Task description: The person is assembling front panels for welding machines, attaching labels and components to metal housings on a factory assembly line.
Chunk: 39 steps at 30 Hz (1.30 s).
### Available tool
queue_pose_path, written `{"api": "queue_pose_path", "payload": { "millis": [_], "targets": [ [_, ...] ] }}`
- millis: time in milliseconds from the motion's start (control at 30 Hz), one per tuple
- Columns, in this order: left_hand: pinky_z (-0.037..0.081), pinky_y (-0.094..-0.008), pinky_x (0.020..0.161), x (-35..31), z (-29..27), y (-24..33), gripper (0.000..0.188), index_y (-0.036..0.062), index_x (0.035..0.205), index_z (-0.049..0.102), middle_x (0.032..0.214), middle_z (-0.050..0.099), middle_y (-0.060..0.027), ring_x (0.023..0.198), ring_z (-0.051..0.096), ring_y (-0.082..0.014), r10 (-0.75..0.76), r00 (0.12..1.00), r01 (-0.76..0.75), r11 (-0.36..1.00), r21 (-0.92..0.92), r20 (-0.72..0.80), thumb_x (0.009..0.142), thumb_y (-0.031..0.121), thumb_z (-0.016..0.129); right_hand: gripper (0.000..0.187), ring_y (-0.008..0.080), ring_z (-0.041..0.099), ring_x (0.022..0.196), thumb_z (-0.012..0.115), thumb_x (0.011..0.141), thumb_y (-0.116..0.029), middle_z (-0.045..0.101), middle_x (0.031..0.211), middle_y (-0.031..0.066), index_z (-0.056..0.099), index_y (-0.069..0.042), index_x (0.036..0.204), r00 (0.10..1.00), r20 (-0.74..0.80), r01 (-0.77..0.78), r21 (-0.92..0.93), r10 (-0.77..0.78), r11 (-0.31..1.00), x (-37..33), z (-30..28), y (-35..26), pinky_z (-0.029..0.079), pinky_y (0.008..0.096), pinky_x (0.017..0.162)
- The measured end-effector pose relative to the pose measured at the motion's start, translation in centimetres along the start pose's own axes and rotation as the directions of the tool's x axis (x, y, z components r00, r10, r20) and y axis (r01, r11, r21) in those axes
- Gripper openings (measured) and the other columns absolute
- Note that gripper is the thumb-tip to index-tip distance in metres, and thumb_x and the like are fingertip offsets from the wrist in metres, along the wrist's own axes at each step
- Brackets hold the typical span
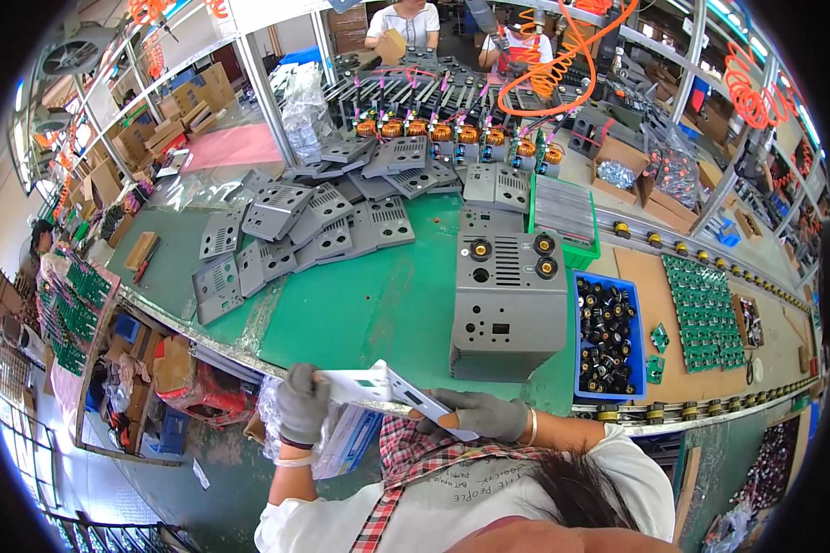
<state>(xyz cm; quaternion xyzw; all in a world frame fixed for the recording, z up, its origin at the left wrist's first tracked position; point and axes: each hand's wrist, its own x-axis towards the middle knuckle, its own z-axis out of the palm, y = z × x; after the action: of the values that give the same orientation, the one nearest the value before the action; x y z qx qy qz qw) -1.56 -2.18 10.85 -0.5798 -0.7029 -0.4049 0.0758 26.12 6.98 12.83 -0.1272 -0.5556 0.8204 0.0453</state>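
Between my gloved hands I hold a bent sheet-metal panel [355,383] with cutouts, tilted over the table's front edge. My left hand [304,404], in a grey glove, is closed round its left end. My right hand [487,415], also gloved, grips the other end; part of its fingers is hidden behind the panel. Just beyond my right hand stands a neat stack of grey metal panels [507,346]. Black round sockets with brass-coloured centres [545,268] sit in the top panel. Right of the stack, a blue bin [578,369] holds many similar black parts.
Loose grey panels [281,210] lie heaped across the green table [341,309]. A green crate [592,251] holds more flat pieces. Circuit boards [704,309] lie on cardboard at right, beside roller tracks [701,408]. Orange coiled hoses [563,64] hang overhead. Two people work across the table.
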Motion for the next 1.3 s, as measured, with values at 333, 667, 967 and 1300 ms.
{"api": "queue_pose_path", "payload": {
  "millis": [333,667,967,1300],
  "targets": [
    [0.046,-0.0466,0.075,-15.0,-5.4,-16.2,0.026,0.0061,0.096,0.057,0.089,0.06,-0.0211,0.083,0.058,-0.0391,-0.701,0.707,0.674,0.628,0.389,-0.093,0.073,0.015,0.049,0.057,0.0166,0.047,0.106,0.057,0.086,-0.028,0.047,0.114,0.0109,0.034,0.001,0.13,0.999,0.046,-0.025,-0.058,0.028,0.998,0.0,1.0,-0.2,0.041,0.0307,0.093],
    [0.045,-0.0457,0.075,-21.4,0.5,-19.9,0.018,0.003,0.084,0.057,0.087,0.06,-0.0225,0.087,0.056,-0.0394,-0.818,0.572,0.703,0.53,0.475,0.065,0.077,0.017,0.048,0.075,0.0202,0.05,0.105,0.064,0.078,-0.039,0.048,0.118,0.0142,0.031,0.004,0.131,0.993,-0.107,0.037,-0.099,-0.048,0.994,-0.7,3.1,-0.5,0.038,0.0334,0.092],
    [0.048,-0.0458,0.071,-18.5,0.1,-21.0,0.023,0.0049,0.092,0.056,0.092,0.06,-0.0189,0.08,0.06,-0.0363,-0.798,0.593,0.716,0.459,0.526,-0.111,0.078,0.022,0.049,0.074,0.0199,0.05,0.103,0.065,0.077,-0.037,0.049,0.116,0.014,0.034,0.002,0.131,0.994,-0.106,-0.044,-0.2,0.023,0.979,-0.9,2.9,0.0,0.037,0.0337,0.093],
    [0.028,-0.0429,0.101,-17.6,3.3,-25.4,0.033,0.0042,0.098,0.064,0.111,0.057,-0.0198,0.111,0.048,-0.0324,-0.637,0.726,0.089,0.461,0.883,0.259,0.075,0.02,0.046,0.055,0.0095,0.046,0.088,0.062,0.081,-0.023,0.05,0.098,0.0033,0.04,-0.003,0.127,0.997,-0.077,-0.02,-0.577,-0.031,0.817,0.2,1.1,2.8,0.04,0.0244,0.076]
  ]
}}
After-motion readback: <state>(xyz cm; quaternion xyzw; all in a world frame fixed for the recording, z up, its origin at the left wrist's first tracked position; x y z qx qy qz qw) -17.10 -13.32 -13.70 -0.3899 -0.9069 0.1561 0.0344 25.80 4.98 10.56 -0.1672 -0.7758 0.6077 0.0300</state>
